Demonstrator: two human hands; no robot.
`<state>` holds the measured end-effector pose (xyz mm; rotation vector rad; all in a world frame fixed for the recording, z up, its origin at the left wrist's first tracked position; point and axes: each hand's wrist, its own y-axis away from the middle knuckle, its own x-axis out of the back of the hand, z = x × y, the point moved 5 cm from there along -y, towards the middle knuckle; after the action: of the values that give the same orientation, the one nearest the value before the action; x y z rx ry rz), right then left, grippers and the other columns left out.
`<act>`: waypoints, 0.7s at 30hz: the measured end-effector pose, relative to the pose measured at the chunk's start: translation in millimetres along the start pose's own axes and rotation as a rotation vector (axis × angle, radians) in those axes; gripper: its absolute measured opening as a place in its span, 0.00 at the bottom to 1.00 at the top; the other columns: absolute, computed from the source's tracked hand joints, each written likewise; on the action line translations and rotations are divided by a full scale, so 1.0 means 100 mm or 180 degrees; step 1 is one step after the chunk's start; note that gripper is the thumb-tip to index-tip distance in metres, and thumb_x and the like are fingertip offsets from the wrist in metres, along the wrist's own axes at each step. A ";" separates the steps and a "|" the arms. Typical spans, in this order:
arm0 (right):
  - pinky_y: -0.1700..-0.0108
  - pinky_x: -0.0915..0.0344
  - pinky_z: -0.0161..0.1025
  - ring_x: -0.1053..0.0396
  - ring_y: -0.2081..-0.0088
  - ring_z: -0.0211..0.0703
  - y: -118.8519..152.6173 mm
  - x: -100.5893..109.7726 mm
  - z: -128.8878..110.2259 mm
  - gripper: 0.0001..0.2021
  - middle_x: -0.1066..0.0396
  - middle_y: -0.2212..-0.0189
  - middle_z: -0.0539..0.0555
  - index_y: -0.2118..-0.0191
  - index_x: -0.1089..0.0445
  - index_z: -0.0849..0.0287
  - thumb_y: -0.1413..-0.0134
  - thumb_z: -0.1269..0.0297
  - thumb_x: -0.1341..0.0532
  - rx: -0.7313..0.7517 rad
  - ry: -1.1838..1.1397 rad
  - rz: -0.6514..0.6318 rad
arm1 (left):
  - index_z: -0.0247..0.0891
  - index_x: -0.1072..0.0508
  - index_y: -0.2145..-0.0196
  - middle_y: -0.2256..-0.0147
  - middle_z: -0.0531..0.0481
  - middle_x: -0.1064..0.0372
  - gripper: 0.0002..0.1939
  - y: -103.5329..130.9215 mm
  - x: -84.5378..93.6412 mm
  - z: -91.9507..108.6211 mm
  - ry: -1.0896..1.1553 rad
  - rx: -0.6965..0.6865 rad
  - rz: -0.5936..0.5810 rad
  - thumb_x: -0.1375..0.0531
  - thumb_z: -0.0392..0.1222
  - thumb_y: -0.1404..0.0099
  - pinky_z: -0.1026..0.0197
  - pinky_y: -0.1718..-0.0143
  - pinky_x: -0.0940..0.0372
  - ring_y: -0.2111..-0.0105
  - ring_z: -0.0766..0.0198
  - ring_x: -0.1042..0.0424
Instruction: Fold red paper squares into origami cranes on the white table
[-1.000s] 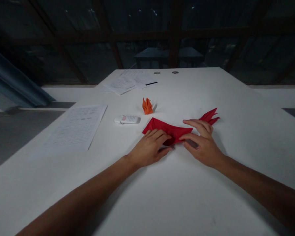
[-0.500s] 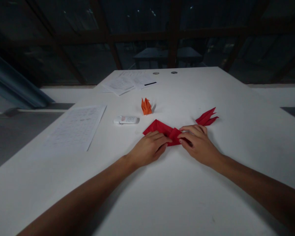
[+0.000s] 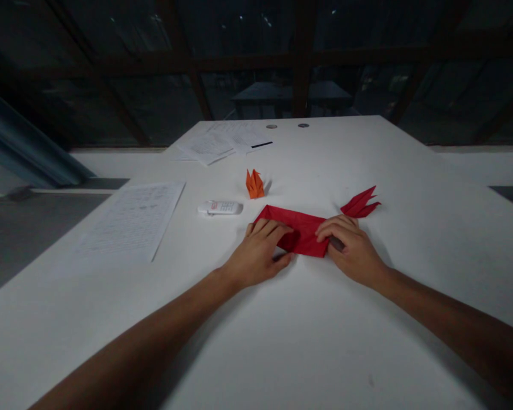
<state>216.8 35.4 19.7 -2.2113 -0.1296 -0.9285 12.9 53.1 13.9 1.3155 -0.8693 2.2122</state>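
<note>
A folded red paper (image 3: 301, 228) lies flat on the white table (image 3: 282, 341) between both hands. My left hand (image 3: 259, 253) rests on its left end, fingers on top and the thumb apart near the lower edge. At the right end, my right hand (image 3: 353, 247) pinches the paper between thumb and fingers. Behind the paper stands an orange folded paper figure (image 3: 255, 184). Another folded figure, a red one (image 3: 361, 203), lies just beyond my right hand. To the left is a white bottle-like item (image 3: 220, 208) with print on it.
A written sheet (image 3: 128, 222) lies at the left, with more papers (image 3: 218, 142) and a black strip (image 3: 262, 144) at the back left. Two round discs (image 3: 272, 126) (image 3: 303, 125) sit by the far edge. Dark windows stand beyond, a blue curtain (image 3: 21, 142) at left.
The right part of the red paper, folded over before, now lies opened out to the right. My right hand has shifted slightly right, and my left thumb has moved away from its fingers.
</note>
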 end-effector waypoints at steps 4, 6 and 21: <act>0.46 0.35 0.54 0.27 0.55 0.50 0.04 0.04 -0.06 0.12 0.23 0.60 0.52 0.55 0.30 0.50 0.38 0.75 0.41 -0.0006 0.0059 0.0313 | 0.41 0.27 0.52 0.52 0.43 0.27 0.15 -0.01 0.00 0.02 -0.0007 -0.0101 -0.0053 0.38 0.50 0.32 0.47 0.49 0.42 0.50 0.48 0.33; 0.46 0.34 0.54 0.27 0.54 0.51 0.06 0.05 -0.05 0.10 0.24 0.58 0.54 0.52 0.31 0.49 0.36 0.70 0.40 -0.0155 0.0143 0.0495 | 0.40 0.27 0.57 0.56 0.43 0.26 0.11 -0.02 0.00 0.02 0.0033 -0.0141 -0.0086 0.39 0.50 0.31 0.49 0.51 0.41 0.52 0.49 0.32; 0.41 0.39 0.55 0.32 0.45 0.53 0.05 -0.10 -0.12 0.13 0.27 0.46 0.56 0.49 0.27 0.52 0.35 0.71 0.42 0.0376 0.0660 -0.0376 | 0.36 0.28 0.69 0.64 0.47 0.33 0.06 -0.04 0.08 -0.14 0.0869 0.0373 0.0317 0.39 0.40 0.35 0.58 0.65 0.37 0.67 0.61 0.32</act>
<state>204.1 25.3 16.0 -2.0036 -0.2139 -1.1785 3.0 66.4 17.2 1.0045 -0.7257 2.4795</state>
